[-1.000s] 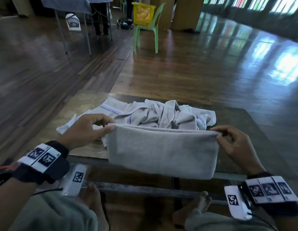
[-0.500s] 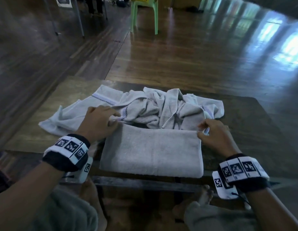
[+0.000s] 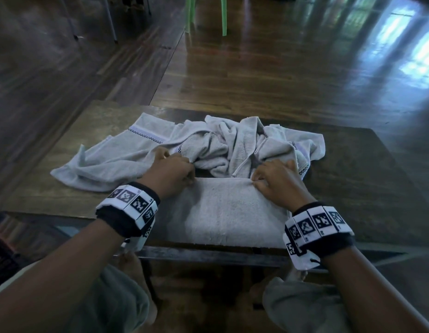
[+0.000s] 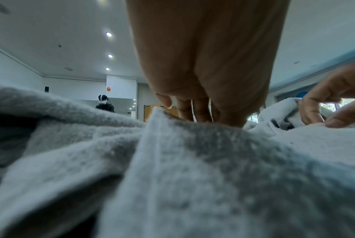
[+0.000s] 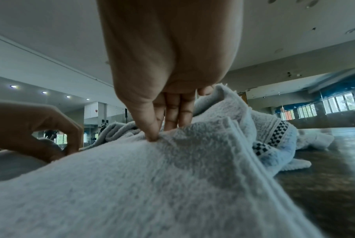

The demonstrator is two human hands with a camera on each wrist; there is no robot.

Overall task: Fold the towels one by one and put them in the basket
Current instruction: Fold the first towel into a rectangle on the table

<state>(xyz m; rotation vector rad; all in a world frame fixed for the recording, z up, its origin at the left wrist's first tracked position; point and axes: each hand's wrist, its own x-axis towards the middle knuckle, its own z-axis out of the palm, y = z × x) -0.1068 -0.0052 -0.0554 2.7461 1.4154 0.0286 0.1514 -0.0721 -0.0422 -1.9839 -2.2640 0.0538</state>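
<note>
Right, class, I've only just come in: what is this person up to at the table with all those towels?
A person is folding towels at a wooden table. Both hands pinch the far edge of a folded grey towel lying flat at the near edge: the left hand at its left corner, the right hand at its right corner. Behind it lies a crumpled heap of towels, not yet folded. No basket shows in these views.
</note>
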